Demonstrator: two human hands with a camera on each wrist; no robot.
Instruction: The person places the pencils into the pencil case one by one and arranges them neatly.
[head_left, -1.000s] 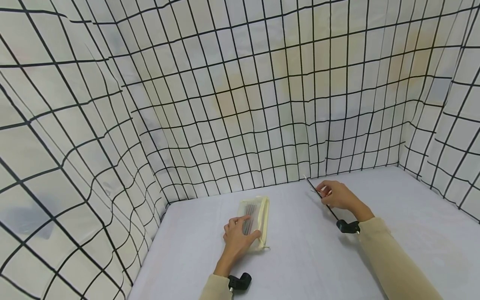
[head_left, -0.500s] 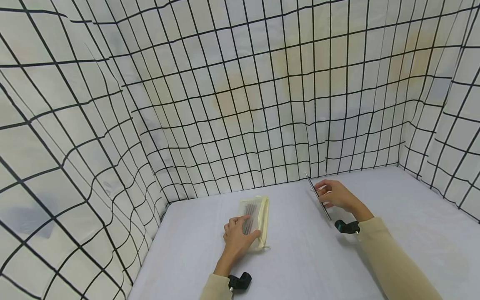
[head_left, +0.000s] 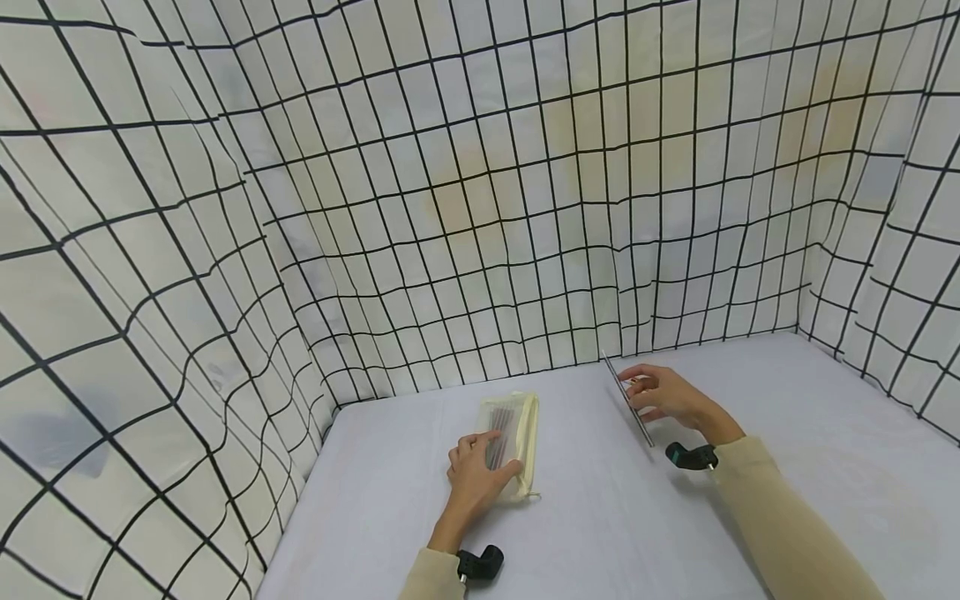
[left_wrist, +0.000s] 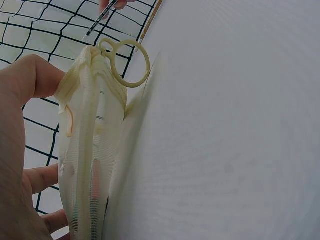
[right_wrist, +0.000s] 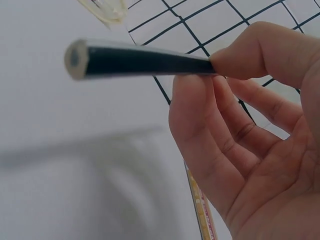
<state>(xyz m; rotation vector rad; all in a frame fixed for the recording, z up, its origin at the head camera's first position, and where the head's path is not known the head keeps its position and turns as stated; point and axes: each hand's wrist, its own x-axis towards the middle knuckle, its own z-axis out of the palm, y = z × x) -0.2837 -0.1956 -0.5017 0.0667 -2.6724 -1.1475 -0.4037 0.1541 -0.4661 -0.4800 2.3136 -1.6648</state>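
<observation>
My right hand point(head_left: 670, 398) pinches a long thin pencil point(head_left: 630, 403) between thumb and fingertips, tilted over the table. The right wrist view shows the pencil point(right_wrist: 135, 61) dark-sided, its blunt wooden end with the lead core towards the camera. My left hand point(head_left: 477, 477) rests on a pale yellow, see-through mesh pencil pouch point(head_left: 528, 425) lying on the table. Its thumb touches the zipper side and the other fingers spread over the mesh. Several slim sticks show inside. In the left wrist view, a round zipper ring point(left_wrist: 145, 60) hangs at the end of the pouch point(left_wrist: 90, 125).
A white cloth covers the table point(head_left: 592, 517). White walls with a black grid point(head_left: 547, 192) close in the back and both sides. A black wrist camera point(head_left: 480, 562) sits on each wrist. A narrow yellow-and-pink strip point(right_wrist: 202, 212) shows behind my right hand.
My right hand has shifted slightly left with the pencil, whose near end has swung left, away from the wrist. My left hand and the pouch have stayed put.
</observation>
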